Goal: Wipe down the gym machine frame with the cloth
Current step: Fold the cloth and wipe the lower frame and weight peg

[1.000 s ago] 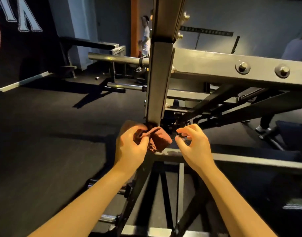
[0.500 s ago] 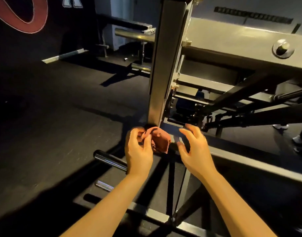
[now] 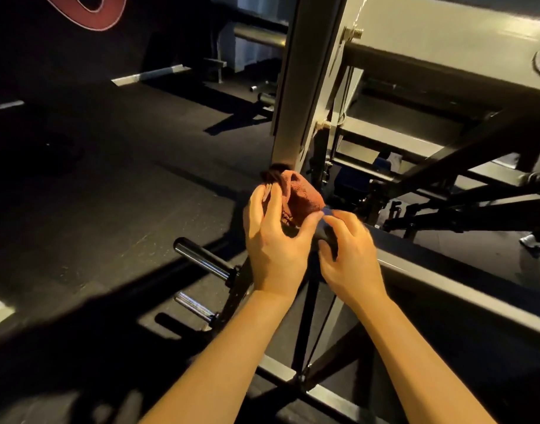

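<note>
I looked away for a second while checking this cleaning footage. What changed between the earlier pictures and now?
The right hand moved left, closing the gap to the left hand. It now reaches right beside the left thumb and the cloth; blur hides whether they touch. Nothing was let go. The left hand still grips the bunched cloth at the foot of the upright post.

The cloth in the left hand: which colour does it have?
The cloth is a rusty red-brown, seen best in the head view.
</note>
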`<action>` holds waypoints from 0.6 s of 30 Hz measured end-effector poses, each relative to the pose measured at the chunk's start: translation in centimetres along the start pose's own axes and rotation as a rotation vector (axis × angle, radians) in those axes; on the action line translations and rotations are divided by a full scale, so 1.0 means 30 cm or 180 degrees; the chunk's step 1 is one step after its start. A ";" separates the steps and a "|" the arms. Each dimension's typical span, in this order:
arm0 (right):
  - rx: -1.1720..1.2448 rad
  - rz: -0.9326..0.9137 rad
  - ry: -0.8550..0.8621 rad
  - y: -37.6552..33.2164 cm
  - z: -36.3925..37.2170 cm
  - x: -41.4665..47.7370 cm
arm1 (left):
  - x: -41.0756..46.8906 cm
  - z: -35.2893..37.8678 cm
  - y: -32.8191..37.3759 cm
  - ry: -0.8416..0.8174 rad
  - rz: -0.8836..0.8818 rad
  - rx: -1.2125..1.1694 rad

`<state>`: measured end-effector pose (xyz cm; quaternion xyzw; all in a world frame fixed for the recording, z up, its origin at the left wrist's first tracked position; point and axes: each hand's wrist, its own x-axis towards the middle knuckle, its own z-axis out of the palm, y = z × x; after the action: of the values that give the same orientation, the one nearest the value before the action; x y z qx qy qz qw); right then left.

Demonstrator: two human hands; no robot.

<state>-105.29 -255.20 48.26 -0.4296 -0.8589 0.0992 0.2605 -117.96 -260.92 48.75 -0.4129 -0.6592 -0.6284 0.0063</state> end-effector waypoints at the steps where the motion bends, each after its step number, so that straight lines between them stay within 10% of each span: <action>1: -0.0059 -0.0009 -0.0005 0.000 -0.001 -0.001 | 0.006 0.000 -0.015 0.0024 0.0060 0.0097; 12: -0.0417 -0.0073 -0.0076 -0.006 0.018 -0.004 | -0.112 -0.066 -0.324 -0.0505 -0.0913 0.0397; 18: -0.0305 -0.0074 0.0057 0.000 0.030 -0.006 | 0.040 -0.095 -0.182 -0.0286 -0.0239 -0.0055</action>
<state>-105.69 -255.30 47.43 -0.4325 -0.8652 0.0510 0.2484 -123.22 -261.94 45.49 -0.4157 -0.6684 -0.6148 -0.0504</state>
